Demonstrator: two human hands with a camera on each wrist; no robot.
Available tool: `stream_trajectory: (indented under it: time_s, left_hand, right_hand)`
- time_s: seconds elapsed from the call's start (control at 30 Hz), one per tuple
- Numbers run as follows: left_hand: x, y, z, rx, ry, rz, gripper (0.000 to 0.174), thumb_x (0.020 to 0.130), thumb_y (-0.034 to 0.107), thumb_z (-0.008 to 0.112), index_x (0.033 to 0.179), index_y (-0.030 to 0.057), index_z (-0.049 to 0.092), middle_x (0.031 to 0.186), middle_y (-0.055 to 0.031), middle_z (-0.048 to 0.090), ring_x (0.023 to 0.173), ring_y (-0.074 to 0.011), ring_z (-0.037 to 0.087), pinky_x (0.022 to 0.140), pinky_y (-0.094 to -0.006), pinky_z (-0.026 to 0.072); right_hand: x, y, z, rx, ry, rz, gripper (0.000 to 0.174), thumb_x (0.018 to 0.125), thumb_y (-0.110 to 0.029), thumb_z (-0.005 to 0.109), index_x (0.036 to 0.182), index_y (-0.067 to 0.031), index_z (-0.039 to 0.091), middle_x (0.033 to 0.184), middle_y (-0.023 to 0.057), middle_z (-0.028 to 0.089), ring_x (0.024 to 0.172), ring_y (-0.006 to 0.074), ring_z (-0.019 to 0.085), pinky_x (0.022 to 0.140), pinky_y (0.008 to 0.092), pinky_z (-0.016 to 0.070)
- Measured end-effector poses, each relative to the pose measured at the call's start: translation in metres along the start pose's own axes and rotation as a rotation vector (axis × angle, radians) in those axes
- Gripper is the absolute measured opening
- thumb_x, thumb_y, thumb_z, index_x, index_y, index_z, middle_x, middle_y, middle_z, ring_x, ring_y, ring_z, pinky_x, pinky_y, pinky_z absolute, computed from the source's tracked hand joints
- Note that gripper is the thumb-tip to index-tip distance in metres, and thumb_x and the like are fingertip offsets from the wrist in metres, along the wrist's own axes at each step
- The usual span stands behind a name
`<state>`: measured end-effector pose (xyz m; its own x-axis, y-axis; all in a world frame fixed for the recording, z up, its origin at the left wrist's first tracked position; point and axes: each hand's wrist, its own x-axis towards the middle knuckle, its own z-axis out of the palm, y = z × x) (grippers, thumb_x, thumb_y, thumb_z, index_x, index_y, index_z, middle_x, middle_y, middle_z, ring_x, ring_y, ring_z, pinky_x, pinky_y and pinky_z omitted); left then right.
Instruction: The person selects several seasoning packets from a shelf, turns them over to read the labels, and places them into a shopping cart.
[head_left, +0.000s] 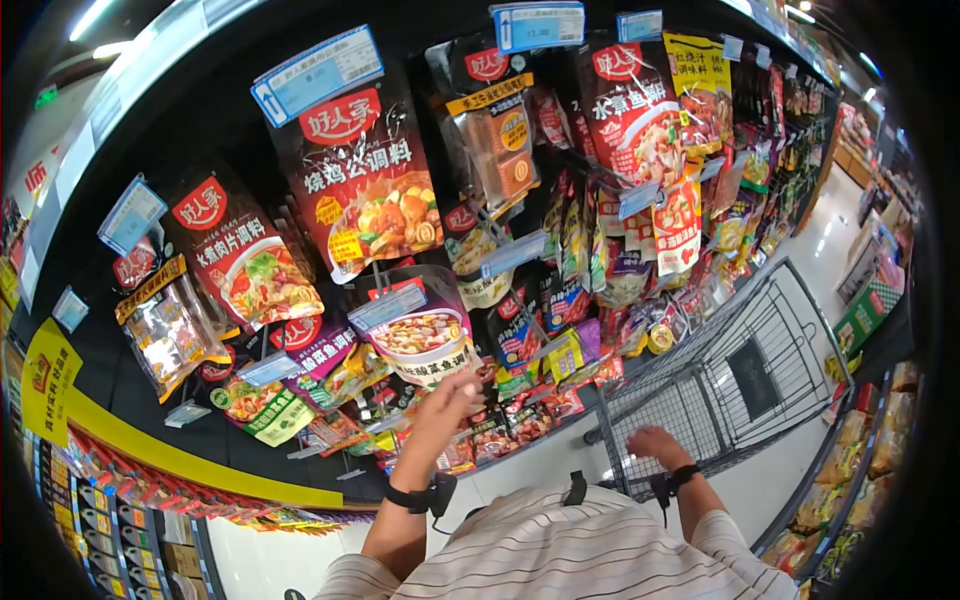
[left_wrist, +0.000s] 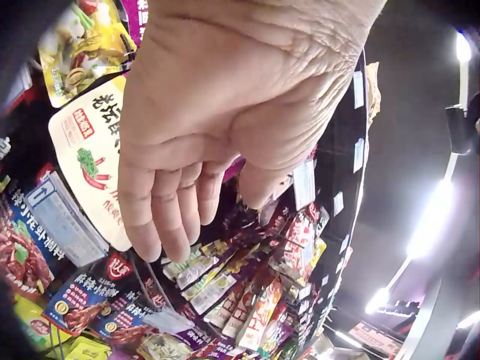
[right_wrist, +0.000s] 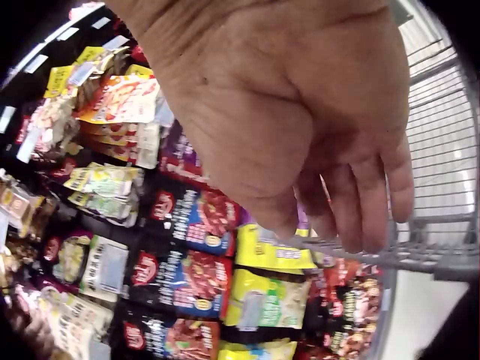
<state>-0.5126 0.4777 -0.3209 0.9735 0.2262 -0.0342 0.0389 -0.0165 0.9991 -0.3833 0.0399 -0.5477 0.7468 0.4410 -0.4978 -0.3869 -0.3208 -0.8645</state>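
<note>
My left hand [head_left: 445, 418] is at the lower edge of a hanging seasoning packet [head_left: 425, 335] with a bowl of fish soup pictured on it. In the left wrist view its fingers [left_wrist: 180, 199] are loosely extended, overlapping the pale lower part of a packet [left_wrist: 88, 161] that has red chilies printed on it. My right hand [head_left: 660, 447] hovers by the near end of a wire shopping cart [head_left: 740, 370], holding nothing. Seen from the right wrist, its fingers [right_wrist: 367, 195] hang relaxed in front of the cart and some yellow packets [right_wrist: 270, 300].
Seasoning packets hang in rows on hooks with blue price tags [head_left: 318, 75] sticking out. A dark red packet [head_left: 365, 185] hangs higher up. Yellow edging [head_left: 200, 430] borders the display at lower left. Another shelf with bagged goods [head_left: 825, 490] stands across the aisle at right.
</note>
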Motion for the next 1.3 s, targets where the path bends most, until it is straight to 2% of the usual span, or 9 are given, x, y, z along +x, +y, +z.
stream_trajectory:
  time_s: [0.07, 0.13, 0.37, 0.47, 0.73, 0.93, 1.13, 1.23, 1.3]
  left_hand:
    - [0.005, 0.0, -0.013, -0.002, 0.051, 0.069, 0.035, 0.102, 0.025, 0.054, 0.127, 0.0014, 0.056, 0.12, -0.013, 0.063, 0.104, -0.0225, 0.065, 0.088, -0.0362, 0.0551]
    - [0.003, 0.007, -0.022, -0.013, 0.143, 0.091, 0.036, 0.102, 0.026, 0.053, 0.127, 0.0009, 0.055, 0.119, -0.0137, 0.063, 0.103, -0.0212, 0.065, 0.08, -0.0331, 0.0547]
    - [-0.01, 0.027, -0.048, 0.019, 0.41, 0.219, 0.032, 0.102, 0.025, 0.052, 0.122, 0.0016, 0.057, 0.114, -0.0089, 0.064, 0.1, -0.0185, 0.065, 0.081, -0.0303, 0.0521]
    - [-0.018, 0.024, -0.058, -0.029, 0.401, 0.171, 0.03, 0.102, 0.025, 0.052, 0.12, 0.0018, 0.059, 0.112, -0.009, 0.065, 0.099, -0.018, 0.065, 0.081, -0.0302, 0.0517]
    - [-0.03, 0.033, -0.053, -0.055, 0.305, 0.183, 0.025, 0.102, 0.02, 0.053, 0.117, 0.0007, 0.059, 0.107, -0.007, 0.066, 0.097, -0.0161, 0.064, 0.086, -0.0311, 0.051]
    - [-0.03, 0.028, -0.051, -0.042, 0.246, 0.194, 0.023, 0.101, 0.018, 0.053, 0.114, 0.001, 0.062, 0.107, -0.0065, 0.066, 0.097, -0.0162, 0.064, 0.084, -0.0307, 0.0507]
    - [-0.038, 0.023, -0.045, 0.011, 0.195, 0.182, 0.027, 0.102, 0.024, 0.052, 0.115, 0.0014, 0.061, 0.106, -0.0076, 0.067, 0.097, -0.0162, 0.065, 0.082, -0.0295, 0.0517]
    - [-0.045, 0.022, -0.043, 0.01, 0.188, 0.144, 0.028, 0.102, 0.024, 0.052, 0.115, 0.0011, 0.061, 0.106, -0.0079, 0.067, 0.097, -0.0167, 0.065, 0.082, -0.0298, 0.0519]
    - [-0.048, 0.016, -0.047, 0.016, 0.18, 0.118, 0.024, 0.101, 0.02, 0.054, 0.114, 0.0017, 0.063, 0.106, -0.0057, 0.066, 0.095, -0.0137, 0.064, 0.082, -0.0294, 0.0509]
  right_hand:
    - [-0.014, -0.082, 0.03, 0.024, 0.009, -0.115, 0.046, 0.095, -0.033, 0.065, 0.12, 0.0053, 0.062, 0.101, 0.0085, 0.07, 0.091, 0.0164, 0.068, 0.08, 0.0298, 0.0544]
    - [-0.017, -0.138, 0.056, 0.023, -0.046, -0.262, 0.045, 0.095, -0.033, 0.065, 0.122, 0.003, 0.062, 0.102, 0.0075, 0.07, 0.092, 0.0151, 0.067, 0.08, 0.0297, 0.0537]
    - [-0.033, -0.278, 0.143, 0.034, -0.277, -0.506, 0.027, 0.1, -0.019, 0.056, 0.115, 0.0029, 0.063, 0.105, 0.0098, 0.07, 0.095, 0.0184, 0.068, 0.084, 0.0318, 0.0545]
    - [-0.042, -0.312, 0.153, 0.059, -0.326, -0.604, 0.026, 0.1, -0.017, 0.055, 0.115, 0.0034, 0.062, 0.106, 0.0121, 0.07, 0.096, 0.02, 0.069, 0.085, 0.033, 0.0554]
    - [-0.066, -0.411, 0.118, 0.143, 0.027, -0.975, 0.029, 0.099, -0.019, 0.057, 0.117, 0.0035, 0.059, 0.107, 0.0149, 0.069, 0.094, 0.0195, 0.068, 0.084, 0.0327, 0.0549]
    - [-0.041, -0.477, 0.123, 0.015, 0.162, -1.205, 0.048, 0.096, -0.024, 0.064, 0.131, 0.0051, 0.048, 0.129, 0.019, 0.058, 0.12, 0.0237, 0.057, 0.103, 0.0338, 0.0448]
    - [0.008, -0.521, 0.134, 0.045, 0.248, -1.182, 0.069, 0.093, -0.036, 0.067, 0.14, 0.0067, 0.042, 0.135, 0.0201, 0.054, 0.13, 0.0251, 0.049, 0.111, 0.0348, 0.0344]
    - [0.041, -0.536, 0.124, -0.01, 0.194, -1.17, 0.071, 0.091, -0.044, 0.068, 0.139, 0.0033, 0.044, 0.133, 0.0172, 0.056, 0.127, 0.023, 0.05, 0.108, 0.0357, 0.0366]
    - [0.048, -0.543, 0.118, -0.007, 0.019, -1.117, 0.067, 0.092, -0.045, 0.067, 0.138, 0.0003, 0.047, 0.131, 0.0138, 0.057, 0.123, 0.0209, 0.051, 0.106, 0.036, 0.0381]
